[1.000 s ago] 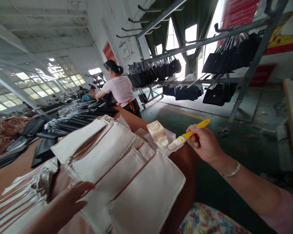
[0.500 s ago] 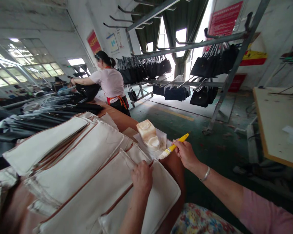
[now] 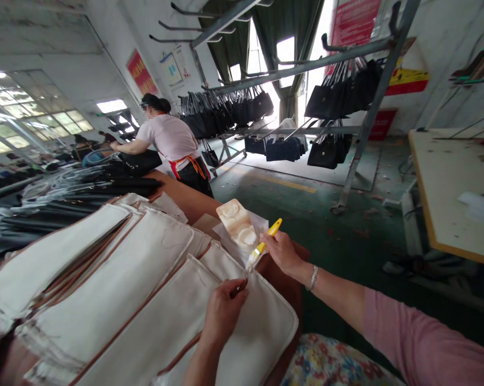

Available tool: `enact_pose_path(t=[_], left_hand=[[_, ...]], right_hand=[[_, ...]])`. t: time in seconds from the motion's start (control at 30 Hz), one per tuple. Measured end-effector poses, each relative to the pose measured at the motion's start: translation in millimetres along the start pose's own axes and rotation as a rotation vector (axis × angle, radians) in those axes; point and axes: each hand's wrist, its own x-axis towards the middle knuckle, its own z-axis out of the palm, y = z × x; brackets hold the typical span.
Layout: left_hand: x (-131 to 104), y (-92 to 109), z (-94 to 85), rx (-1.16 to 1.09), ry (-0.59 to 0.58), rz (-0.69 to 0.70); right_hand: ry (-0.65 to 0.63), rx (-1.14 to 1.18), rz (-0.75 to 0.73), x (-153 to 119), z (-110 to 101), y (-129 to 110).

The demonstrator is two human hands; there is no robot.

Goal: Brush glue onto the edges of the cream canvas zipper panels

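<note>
My right hand (image 3: 280,251) is closed around a yellow-handled brush (image 3: 269,234), whose pale, coated bristles point down and left, close to the end of a brown strip. That brown strip (image 3: 242,285) is pinched between the fingers of my left hand (image 3: 226,305), over the off-white bag panels (image 3: 262,321). Just beyond the bristles lies a stained block-like container (image 3: 236,220) with white paste (image 3: 247,236) at its near end, on a pale sheet. More off-white pieces with brown edges (image 3: 133,257) lie stacked to the left.
Black bags (image 3: 85,187) are piled at the far left. A person in a light shirt (image 3: 169,139) stands at the brown table's far end (image 3: 185,190). Beyond the floor is a metal rack (image 3: 357,155) hung with black bags; a pale table (image 3: 455,187) stands at the right.
My right hand and the brush have moved left, toward my left hand. My left hand has turned and lifted the brown strip's end. The view has shifted slightly, and the person leans further forward.
</note>
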Motion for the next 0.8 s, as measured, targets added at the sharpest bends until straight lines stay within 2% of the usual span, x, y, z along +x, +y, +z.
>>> enact_pose_path(t=[0.1,0.27,0.37,0.43,0.5,0.6,0.67,0.73,0.8], left_hand=[[-7,3,-0.6,-0.046,0.026,-0.005],[-20,15,1.1,-0.059,0.090,0.031],[-33,26,4.1,-0.016,0.139,0.112],[-42,31,6.5,0.025,0.183,0.169],[-49,34,8.5,0.066,0.234,0.217],[-57,36,9.9,0.111,0.275,0.253],[-60,37,9.7,0.119,0.270,0.260],[-61,37,8.7,0.121,0.270,0.267],[-61,38,7.5,0.126,0.277,0.277]], right_hand=[[0.021,0.010,-0.030,0,-7,-11],[-0.093,-0.140,-0.131,-5,-16,-26],[0.006,-0.161,-0.163,4,-23,-31],[0.027,-0.112,-0.152,9,-26,-34],[-0.066,-0.054,-0.112,7,-27,-39],[-0.344,0.032,-0.018,-4,-28,-53],[-0.454,0.082,0.022,-11,-31,-65],[-0.418,0.112,0.020,-12,-35,-75],[-0.289,0.105,-0.017,-11,-36,-80]])
